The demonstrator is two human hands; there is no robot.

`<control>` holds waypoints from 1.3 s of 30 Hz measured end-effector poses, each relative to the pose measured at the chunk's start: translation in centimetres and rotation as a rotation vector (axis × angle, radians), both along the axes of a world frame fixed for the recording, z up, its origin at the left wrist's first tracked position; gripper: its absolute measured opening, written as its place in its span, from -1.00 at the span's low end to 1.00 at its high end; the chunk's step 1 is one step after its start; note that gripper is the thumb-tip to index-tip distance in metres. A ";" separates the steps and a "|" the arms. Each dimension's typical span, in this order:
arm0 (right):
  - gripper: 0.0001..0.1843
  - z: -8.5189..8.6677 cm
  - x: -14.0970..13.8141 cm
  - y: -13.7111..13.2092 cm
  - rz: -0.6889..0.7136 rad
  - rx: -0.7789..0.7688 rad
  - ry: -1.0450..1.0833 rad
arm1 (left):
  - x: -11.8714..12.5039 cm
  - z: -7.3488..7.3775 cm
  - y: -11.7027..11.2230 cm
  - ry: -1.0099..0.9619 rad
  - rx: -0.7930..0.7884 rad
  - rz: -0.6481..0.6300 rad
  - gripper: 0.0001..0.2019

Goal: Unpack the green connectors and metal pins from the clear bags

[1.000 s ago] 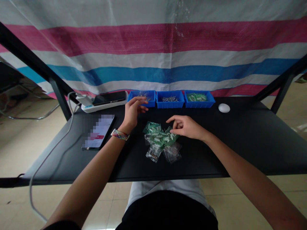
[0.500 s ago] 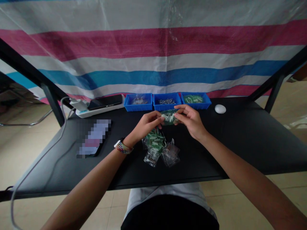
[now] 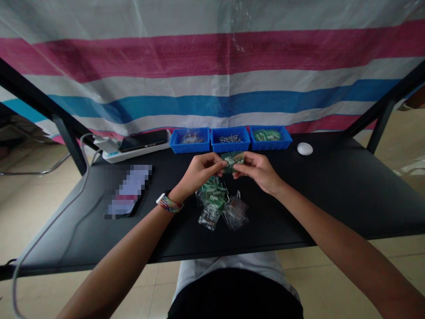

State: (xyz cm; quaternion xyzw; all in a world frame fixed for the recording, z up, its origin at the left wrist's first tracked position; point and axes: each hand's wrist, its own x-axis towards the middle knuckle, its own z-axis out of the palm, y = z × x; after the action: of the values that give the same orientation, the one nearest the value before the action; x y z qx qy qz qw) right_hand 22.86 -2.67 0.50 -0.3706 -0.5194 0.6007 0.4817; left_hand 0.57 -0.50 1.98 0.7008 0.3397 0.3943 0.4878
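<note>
A small green plastic bag (image 3: 234,160) with pale, short rod-like pieces inside is pinched between both hands above the table. My left hand (image 3: 205,170) grips its left side, thumb on top. My right hand (image 3: 258,170) has closed on the right side, its thumb pressing the front. Just below lies a pile of green bags (image 3: 213,192) with similar pale pieces. Clear plastic bags (image 3: 210,216) holding small metal-looking parts lie nearer the front edge, with another clear bag (image 3: 235,212) to their right.
Three blue bins stand in a row behind my hands: the left bin (image 3: 190,148) holds clear bags, the middle bin (image 3: 230,147) metal screws or nails, the right bin (image 3: 271,145) green bags. A white mouse-like object (image 3: 304,149), a power strip (image 3: 133,153) and phone (image 3: 131,192) lie about.
My right hand's fingers have come down and inward, taking a lower hold on the green bag. My left hand keeps its grip. The view has shifted slightly.
</note>
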 end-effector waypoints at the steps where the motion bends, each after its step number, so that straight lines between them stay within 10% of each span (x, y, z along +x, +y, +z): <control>1: -0.58 0.0 0.0 0.0 -0.002 0.002 0.002 | 0.0 0.0 0.0 0.000 -0.004 0.001 -0.60; 39: -0.56 -0.1 0.1 0.0 -0.051 0.030 -0.097 | 0.0 0.0 0.2 0.020 -0.079 -0.011 -0.68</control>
State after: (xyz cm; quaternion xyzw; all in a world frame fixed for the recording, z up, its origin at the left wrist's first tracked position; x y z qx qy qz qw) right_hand 22.93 -2.64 0.37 -0.4052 -0.5415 0.5615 0.4768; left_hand 0.58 -0.29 1.98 0.6869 0.3560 0.3708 0.5137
